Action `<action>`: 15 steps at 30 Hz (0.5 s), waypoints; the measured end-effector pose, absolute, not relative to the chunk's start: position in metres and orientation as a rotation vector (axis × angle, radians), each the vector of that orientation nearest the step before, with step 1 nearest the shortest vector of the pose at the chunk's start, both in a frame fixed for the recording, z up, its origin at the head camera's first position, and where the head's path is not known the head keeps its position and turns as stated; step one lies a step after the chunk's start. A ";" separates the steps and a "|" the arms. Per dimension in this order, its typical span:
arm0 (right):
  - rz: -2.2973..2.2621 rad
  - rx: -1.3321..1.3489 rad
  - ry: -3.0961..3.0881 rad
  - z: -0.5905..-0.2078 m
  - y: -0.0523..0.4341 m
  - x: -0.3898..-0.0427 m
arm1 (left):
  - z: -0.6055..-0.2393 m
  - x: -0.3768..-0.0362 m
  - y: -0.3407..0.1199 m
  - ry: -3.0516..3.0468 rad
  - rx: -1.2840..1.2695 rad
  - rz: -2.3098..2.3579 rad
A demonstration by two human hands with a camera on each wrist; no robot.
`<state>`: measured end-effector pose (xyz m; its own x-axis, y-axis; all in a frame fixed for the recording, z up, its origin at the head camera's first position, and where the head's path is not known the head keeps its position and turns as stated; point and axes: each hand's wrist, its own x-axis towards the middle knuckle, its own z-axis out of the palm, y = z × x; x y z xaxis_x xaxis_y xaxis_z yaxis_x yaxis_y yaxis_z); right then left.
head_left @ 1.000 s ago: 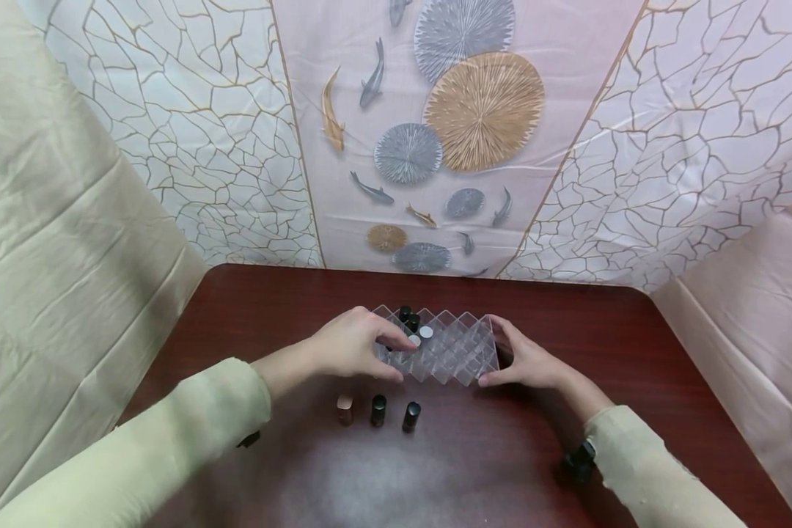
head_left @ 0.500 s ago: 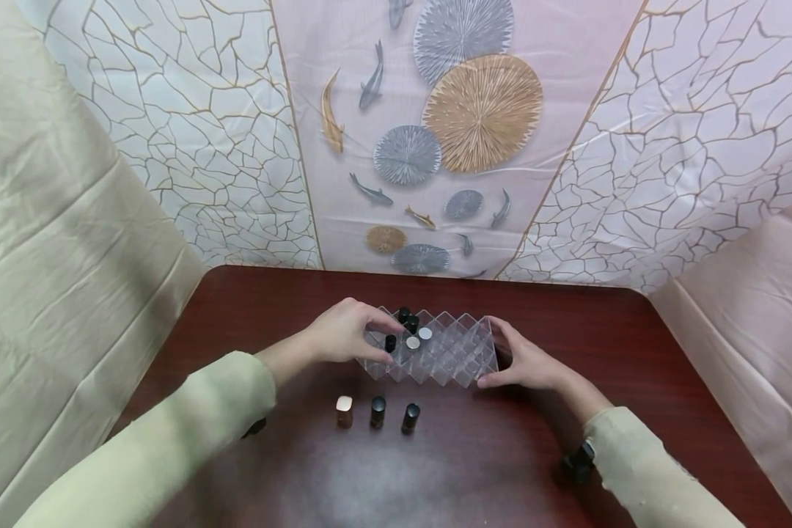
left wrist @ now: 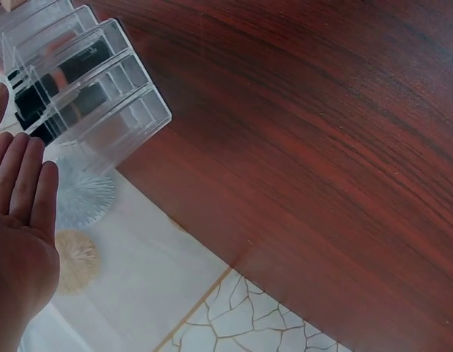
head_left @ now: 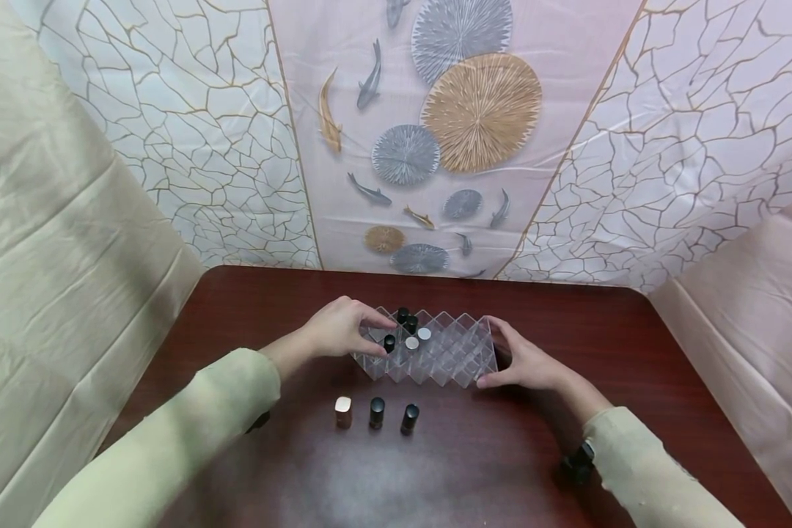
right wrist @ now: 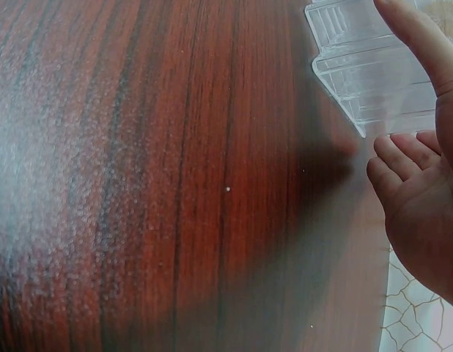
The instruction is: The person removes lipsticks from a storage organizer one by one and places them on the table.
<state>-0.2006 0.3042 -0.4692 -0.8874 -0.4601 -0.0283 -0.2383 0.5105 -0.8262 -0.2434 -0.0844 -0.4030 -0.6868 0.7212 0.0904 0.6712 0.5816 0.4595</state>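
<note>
A clear plastic lipstick organizer [head_left: 458, 346] with diamond-shaped compartments sits toward the back of the table. My right hand [head_left: 529, 361] grips its right end, thumb at the front corner and fingers behind. At the left end, my left hand [head_left: 339, 328] has thumb and index finger spread apart beside a black-capped lipstick [head_left: 389, 343] in a compartment. Its other fingers extend straight in the left wrist view. Farther back in the organizer are two black-capped lipsticks [head_left: 412, 324]; two tubes with pale round tops [head_left: 424, 334] stand nearby.
In front of the organizer, a gold-capped lipstick [head_left: 343, 412] and two black tubes [head_left: 377, 413] stand in a row on the dark red wooden table [head_left: 488, 469]. A patterned cloth [head_left: 405, 154] hangs behind the table's back edge, with plain beige cloth [head_left: 59, 242] at the sides.
My left hand has moved left and slightly back from above the pale-topped tube to the organizer's left end, uncovering a black-capped lipstick. The right hand stays in place.
</note>
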 end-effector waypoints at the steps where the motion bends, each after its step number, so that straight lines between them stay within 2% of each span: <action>1: -1.314 -0.590 2.512 -0.469 0.304 -0.201 | -0.404 -0.244 -0.084 2.699 1.190 0.712; 15: -1.312 -0.582 2.524 -0.469 0.303 -0.200 | -0.414 -0.251 -0.079 2.733 1.225 0.646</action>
